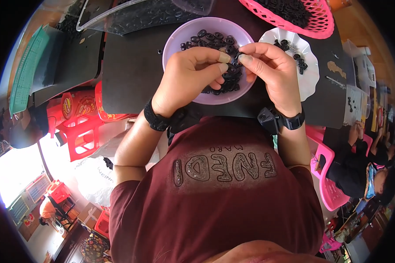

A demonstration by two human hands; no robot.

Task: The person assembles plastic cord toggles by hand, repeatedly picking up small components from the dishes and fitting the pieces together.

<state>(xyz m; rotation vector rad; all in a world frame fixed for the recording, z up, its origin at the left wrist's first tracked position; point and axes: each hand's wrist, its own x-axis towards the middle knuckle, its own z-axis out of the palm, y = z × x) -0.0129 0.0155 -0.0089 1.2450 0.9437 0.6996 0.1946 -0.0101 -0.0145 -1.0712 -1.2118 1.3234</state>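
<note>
Over a pale purple bowl [173, 33] of small black plastic parts [215, 41], my two hands meet, fingertips almost touching. Thumb and forefinger of my left hand [191, 74] are pinched together at the bowl's middle. Opposite it, my right hand [274, 70] pinches a small black plastic part [236, 59] between thumb and forefinger. The part is mostly covered by my fingers, so its exact shape is hard to make out. Just right of the bowl, partly behind my right hand, a white scalloped plate [309, 81] carries several black pieces [300, 63].
A pink lattice basket [322, 22] of black parts stands at the far right, and a clear bin [131, 19] at the far left. The dark table [127, 74] lies beneath. Red stools [77, 131] stand left; people [360, 166] sit on the right.
</note>
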